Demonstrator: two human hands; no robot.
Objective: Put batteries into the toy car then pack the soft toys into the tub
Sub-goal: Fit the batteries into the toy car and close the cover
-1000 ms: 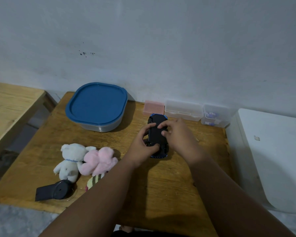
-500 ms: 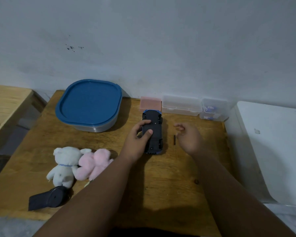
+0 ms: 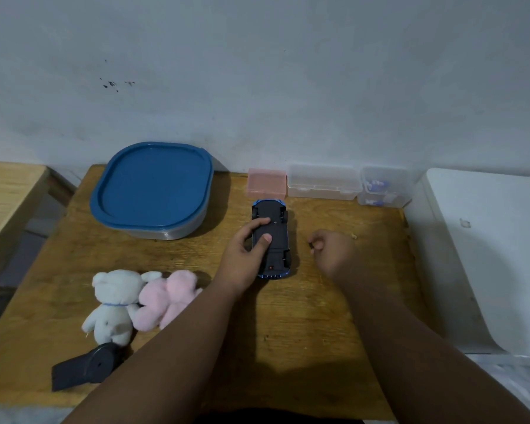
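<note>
The blue toy car (image 3: 273, 231) lies upside down on the wooden table (image 3: 288, 325), its black underside facing up. My left hand (image 3: 242, 258) grips the car from the left, with thumb and a fingertip on the underside. My right hand (image 3: 334, 252) rests on the table just right of the car, apart from it. Its curled fingers pinch a small dark piece (image 3: 311, 246), mostly hidden. The tub (image 3: 178, 232) stands at the back left with its blue lid (image 3: 150, 185) on. A white soft bear (image 3: 114, 301) and a pink soft toy (image 3: 166, 298) lie near the front left.
A black gadget (image 3: 83, 370) lies at the front left edge. Along the wall stand a pink box (image 3: 266, 182), a clear box (image 3: 323, 182) and a clear box with blue bits (image 3: 383, 186). A white appliance (image 3: 487, 255) borders the right; another wooden table (image 3: 6, 194) the left.
My right hand left the car's underside and moved right onto the table with a small dark piece. My left hand stayed on the car. The camera tilted slightly.
</note>
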